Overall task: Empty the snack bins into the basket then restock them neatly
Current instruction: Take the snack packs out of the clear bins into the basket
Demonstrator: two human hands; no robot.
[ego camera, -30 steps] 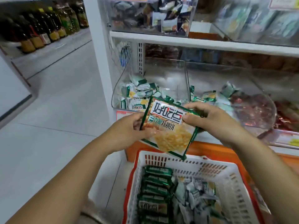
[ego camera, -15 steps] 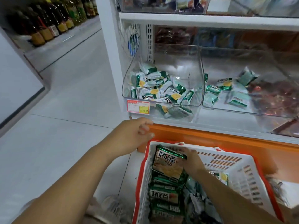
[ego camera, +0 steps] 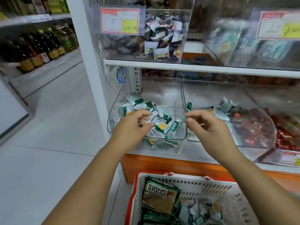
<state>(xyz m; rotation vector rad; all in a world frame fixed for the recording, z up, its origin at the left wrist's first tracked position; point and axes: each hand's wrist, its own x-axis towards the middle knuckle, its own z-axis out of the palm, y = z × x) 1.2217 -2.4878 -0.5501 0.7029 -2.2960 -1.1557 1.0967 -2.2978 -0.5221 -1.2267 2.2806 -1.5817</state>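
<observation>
A clear snack bin (ego camera: 177,95) on the lower shelf holds several small green-and-white snack packs (ego camera: 162,120). My left hand (ego camera: 134,127) hovers in front of it, fingers loosely curled, holding nothing. Beside it, my right hand (ego camera: 206,125) hangs before a second clear bin (ego camera: 211,93) that holds a few of the same packs, fingers also loosely curled and empty. Below, a white basket with a red rim (ego camera: 215,187) holds larger green packets (ego camera: 160,197) stacked at its left and small packs on its right.
A bin of red-wrapped snacks (ego camera: 254,127) stands to the right. On the upper shelf (ego camera: 194,67) sit more clear bins with price labels (ego camera: 120,21). Bottles (ego camera: 40,49) line a shelf at far left across a grey floor aisle. An orange base runs under the shelf.
The large green packet that both hands held went down into the basket with my right hand. Both hands have now risen, empty, in front of the lower bins.
</observation>
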